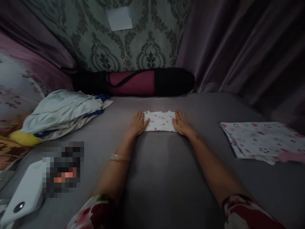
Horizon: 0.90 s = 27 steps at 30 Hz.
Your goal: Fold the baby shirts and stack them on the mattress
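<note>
A small white garment [159, 121] with tiny red prints lies folded into a flat rectangle on the grey bedsheet [166, 171]. My left hand [138, 123] rests flat on its left edge, fingers stretched out. My right hand [181, 122] lies flat on its right edge, fingers also extended. Both arms reach forward from the bottom of the view, and a clear bangle [119, 157] circles my left wrist.
A pile of pale clothes [64, 111] sits at the left over a yellow item [21, 138]. A folded printed cloth [264, 141] lies at the right. A black and maroon roll bag [133, 82] lines the wall. A white device [22, 195] is near left.
</note>
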{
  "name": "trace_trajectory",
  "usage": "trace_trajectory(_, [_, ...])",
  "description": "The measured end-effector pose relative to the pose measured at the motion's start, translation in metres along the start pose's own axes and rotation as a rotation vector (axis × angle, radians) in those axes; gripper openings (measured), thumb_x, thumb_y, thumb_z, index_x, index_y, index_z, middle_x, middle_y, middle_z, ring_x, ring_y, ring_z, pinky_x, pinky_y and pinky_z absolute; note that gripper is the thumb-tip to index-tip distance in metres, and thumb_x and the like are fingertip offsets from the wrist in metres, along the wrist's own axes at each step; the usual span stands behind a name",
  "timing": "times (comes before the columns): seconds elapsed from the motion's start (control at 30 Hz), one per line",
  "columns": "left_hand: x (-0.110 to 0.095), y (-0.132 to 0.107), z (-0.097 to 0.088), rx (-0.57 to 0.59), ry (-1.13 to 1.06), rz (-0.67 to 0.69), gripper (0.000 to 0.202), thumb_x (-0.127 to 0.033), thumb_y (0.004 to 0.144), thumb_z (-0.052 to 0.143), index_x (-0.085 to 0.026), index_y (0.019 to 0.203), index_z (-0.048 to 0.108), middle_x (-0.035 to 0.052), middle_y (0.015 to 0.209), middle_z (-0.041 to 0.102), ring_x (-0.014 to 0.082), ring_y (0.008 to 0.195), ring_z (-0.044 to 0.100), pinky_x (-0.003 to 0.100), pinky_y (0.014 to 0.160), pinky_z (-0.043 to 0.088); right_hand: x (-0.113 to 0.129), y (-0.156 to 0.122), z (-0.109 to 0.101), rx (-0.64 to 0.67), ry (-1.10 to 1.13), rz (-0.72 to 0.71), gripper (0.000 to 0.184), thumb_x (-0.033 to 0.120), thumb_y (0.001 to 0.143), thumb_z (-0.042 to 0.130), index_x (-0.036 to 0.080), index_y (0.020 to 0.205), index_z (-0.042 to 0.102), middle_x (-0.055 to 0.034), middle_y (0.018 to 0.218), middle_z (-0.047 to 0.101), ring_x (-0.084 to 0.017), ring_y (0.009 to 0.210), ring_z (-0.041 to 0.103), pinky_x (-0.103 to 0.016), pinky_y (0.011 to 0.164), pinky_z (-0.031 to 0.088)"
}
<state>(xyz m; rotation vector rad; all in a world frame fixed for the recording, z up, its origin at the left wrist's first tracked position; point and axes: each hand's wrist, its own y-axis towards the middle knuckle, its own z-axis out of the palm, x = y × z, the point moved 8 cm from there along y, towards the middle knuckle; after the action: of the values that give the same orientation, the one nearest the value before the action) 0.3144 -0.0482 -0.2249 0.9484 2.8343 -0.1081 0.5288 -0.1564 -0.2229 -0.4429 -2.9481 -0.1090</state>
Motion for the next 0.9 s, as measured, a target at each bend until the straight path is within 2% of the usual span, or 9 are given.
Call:
trace_trajectory(0.1, [-0.005,-0.003,-0.007,-0.040,0.035,-0.006,0.072,-0.053,0.098,0.014,-0.004,0.149,0.028,0.0171,0.158,0.021,0.0301,0.147,0.013,0.048,0.119,0.013,0.006,-0.002,-0.010,-0.014,-0.006,0.015,0.063,0.037,0.097,0.019,0.000,0.147,0.033,-0.0186,0.155,0.026,-0.029,0.144,0.019,-0.046,0.118,0.016])
trace_trajectory(0.2, [-0.024,-0.006,-0.015,-0.117,0.078,0.038,0.071,-0.052,0.098,0.013,-0.006,0.149,0.029,0.0153,0.158,0.021,0.0292,0.148,0.011,0.047,0.120,0.008,0.022,-0.003,-0.020,-0.091,-0.017,-0.015,0.062,0.036,0.098,0.020,0.003,0.148,0.032,-0.0164,0.156,0.026,-0.028,0.145,0.018,-0.047,0.118,0.012])
trace_trajectory(0.33, [-0.045,-0.008,-0.007,-0.095,0.072,0.089,0.068,-0.052,0.098,0.015,-0.011,0.150,0.029,0.0127,0.157,0.026,0.0274,0.147,0.018,0.047,0.120,0.012,0.033,-0.004,-0.008,-0.025,-0.004,-0.011,0.062,0.039,0.098,0.020,0.005,0.150,0.030,-0.0150,0.156,0.026,-0.028,0.145,0.019,-0.047,0.118,0.014])
trace_trajectory(0.43, [-0.044,-0.007,0.000,-0.082,0.052,0.076,0.068,-0.053,0.098,0.016,-0.012,0.151,0.028,0.0128,0.157,0.026,0.0286,0.146,0.021,0.050,0.119,0.014,0.030,-0.004,0.001,0.025,-0.004,0.016,0.063,0.040,0.099,0.019,0.004,0.150,0.028,-0.0158,0.156,0.025,-0.029,0.145,0.018,-0.049,0.117,0.013])
trace_trajectory(0.53, [-0.043,-0.008,-0.001,-0.086,0.046,0.074,0.067,-0.053,0.098,0.016,-0.013,0.151,0.028,0.0127,0.157,0.026,0.0287,0.146,0.022,0.051,0.118,0.015,0.029,-0.004,-0.001,0.037,-0.010,0.009,0.063,0.039,0.099,0.019,0.004,0.150,0.029,-0.0168,0.156,0.025,-0.029,0.145,0.018,-0.049,0.117,0.014])
trace_trajectory(0.63, [-0.052,-0.013,-0.009,-0.124,0.054,0.084,0.066,-0.052,0.098,0.016,-0.014,0.150,0.031,0.0127,0.156,0.028,0.0283,0.146,0.019,0.052,0.119,0.011,0.036,-0.006,-0.010,-0.016,-0.021,-0.004,0.061,0.038,0.099,0.020,0.005,0.149,0.031,-0.0161,0.156,0.027,-0.028,0.144,0.019,-0.049,0.117,0.013])
trace_trajectory(0.73, [-0.069,-0.017,-0.016,-0.199,0.056,0.146,0.062,-0.047,0.100,0.015,-0.013,0.149,0.032,0.0107,0.156,0.030,0.0266,0.147,0.015,0.050,0.120,0.004,0.056,-0.008,-0.016,-0.085,-0.022,-0.082,0.059,0.036,0.099,0.019,0.007,0.149,0.032,-0.0141,0.156,0.028,-0.026,0.145,0.018,-0.047,0.118,0.011])
trace_trajectory(0.9, [-0.076,-0.013,0.002,-0.073,0.011,0.143,0.058,-0.041,0.100,0.018,-0.014,0.150,0.031,0.0096,0.156,0.030,0.0265,0.146,0.021,0.048,0.120,0.014,0.070,-0.009,-0.001,0.008,-0.008,-0.124,0.058,0.032,0.098,0.022,0.007,0.149,0.032,-0.0134,0.156,0.026,-0.027,0.145,0.018,-0.047,0.117,0.015])
